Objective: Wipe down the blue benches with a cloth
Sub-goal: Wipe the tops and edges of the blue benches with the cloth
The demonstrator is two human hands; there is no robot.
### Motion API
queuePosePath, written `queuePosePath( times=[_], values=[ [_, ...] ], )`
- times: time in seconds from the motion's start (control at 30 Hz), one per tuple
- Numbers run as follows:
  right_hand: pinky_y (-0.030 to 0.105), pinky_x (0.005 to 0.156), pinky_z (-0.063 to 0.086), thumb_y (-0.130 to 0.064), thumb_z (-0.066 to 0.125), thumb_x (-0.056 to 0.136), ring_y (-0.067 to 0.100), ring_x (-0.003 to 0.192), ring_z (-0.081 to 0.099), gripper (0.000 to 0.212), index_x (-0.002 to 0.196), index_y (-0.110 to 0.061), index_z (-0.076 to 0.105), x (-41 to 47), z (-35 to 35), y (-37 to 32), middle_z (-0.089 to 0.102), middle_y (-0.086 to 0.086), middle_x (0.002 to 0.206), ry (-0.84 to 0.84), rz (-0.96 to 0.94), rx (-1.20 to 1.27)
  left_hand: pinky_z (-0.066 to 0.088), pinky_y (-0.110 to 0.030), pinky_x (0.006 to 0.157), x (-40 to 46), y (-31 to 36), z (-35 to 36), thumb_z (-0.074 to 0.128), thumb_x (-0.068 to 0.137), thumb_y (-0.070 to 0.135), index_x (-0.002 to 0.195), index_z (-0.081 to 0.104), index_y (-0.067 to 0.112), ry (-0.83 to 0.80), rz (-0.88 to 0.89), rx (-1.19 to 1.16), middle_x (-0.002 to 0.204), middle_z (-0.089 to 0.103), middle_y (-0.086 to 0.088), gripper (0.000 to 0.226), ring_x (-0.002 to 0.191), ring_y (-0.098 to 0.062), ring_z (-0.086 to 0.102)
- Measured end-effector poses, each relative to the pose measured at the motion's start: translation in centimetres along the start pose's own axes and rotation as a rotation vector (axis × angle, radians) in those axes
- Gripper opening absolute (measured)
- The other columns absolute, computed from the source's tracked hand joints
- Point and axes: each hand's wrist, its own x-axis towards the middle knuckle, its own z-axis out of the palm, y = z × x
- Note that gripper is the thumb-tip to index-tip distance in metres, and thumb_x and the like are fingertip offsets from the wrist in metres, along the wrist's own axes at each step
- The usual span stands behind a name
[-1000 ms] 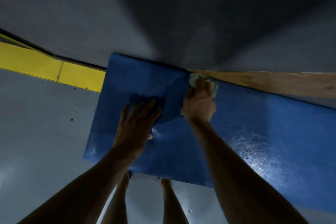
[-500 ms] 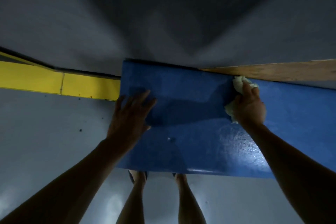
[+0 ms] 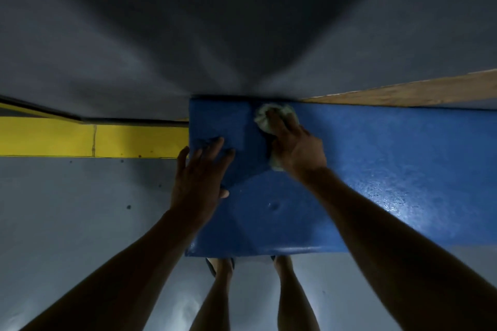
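Grey floor surrounds our blue tabletop, running lengthwise toward frame right; our right hand grips the cloth at its far edge, our left hand spread flat.

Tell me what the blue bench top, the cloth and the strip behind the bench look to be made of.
Blue bench: hard painted or coated surface, pebbled, semi-gloss; it glints at right.
Cloth: soft pale fabric, crumpled under the right hand.
Strip: bare wood, probably; tan and matte, grain faint.
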Motion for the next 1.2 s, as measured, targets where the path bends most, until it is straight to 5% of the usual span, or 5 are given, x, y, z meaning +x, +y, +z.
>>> queuePosePath(
  times=[0.23,0.57,0.73,0.93,1.2],
  values=[
    [0.047,0.095,0.042,-0.027,0.045,0.095,0.044,0.118,0.047,0.058,0.15,-0.028,0.028,-0.6,-0.6,5.3,0.029,0.013,0.152,0.174,0.765,0.12,0.021,-0.053,0.115,-0.1,-0.1,0.5,0.088,0.059,0.039,0.141,0.044,0.028,0.033,0.003,-0.029,0.157,0.031,0.0,0.094,0.133,-0.028,0.039],
    [0.047,0.085,0.051,-0.028,0.054,0.088,0.041,0.119,0.052,0.066,0.15,-0.026,0.032,-0.4,1.3,-1.9,0.04,0.011,0.148,0.023,-0.06,0.024,0.019,-0.051,0.116,-0.2,0.0,-0.5,0.085,0.064,0.045,0.143,0.04,0.034,0.012,-0.009,-0.013,0.159,0.028,0.004,0.091,0.135,-0.025,0.036],
    [0.047,0.083,0.049,-0.018,0.052,0.087,0.042,0.112,0.053,0.068,0.15,-0.032,0.03,-6.4,-0.2,7.4,0.031,0.009,0.152,0.102,0.413,0.058,0.02,-0.052,0.116,-0.5,0.1,-0.6,0.083,0.067,0.042,0.144,0.043,0.028,0.019,0.011,-0.032,0.16,0.027,0.001,0.088,0.135,-0.029,0.038],
    [0.043,0.104,0.041,-0.02,0.048,0.092,0.033,0.143,0.028,0.069,0.155,-0.019,0.019,-7.0,3.6,-1.2,0.029,0.014,0.155,0.216,0.648,0.179,0.016,-0.049,0.117,-0.6,0.4,-0.5,0.079,0.073,0.044,0.149,0.034,0.03,-0.001,0.017,-0.016,0.163,0.018,0.002,0.089,0.141,-0.028,0.028],
    [0.04,0.072,0.054,-0.029,0.046,0.083,0.037,0.106,0.061,0.066,0.147,-0.014,0.041,-8.4,2.9,-3.1,0.052,0.015,0.137,0.011,-0.118,0.001,0.019,-0.05,0.113,-0.2,0.7,-0.2,0.084,0.067,0.043,0.142,0.045,0.028,0.022,0.01,0.012,0.16,0.026,0.0,0.086,0.135,-0.03,0.036]
  ],
)
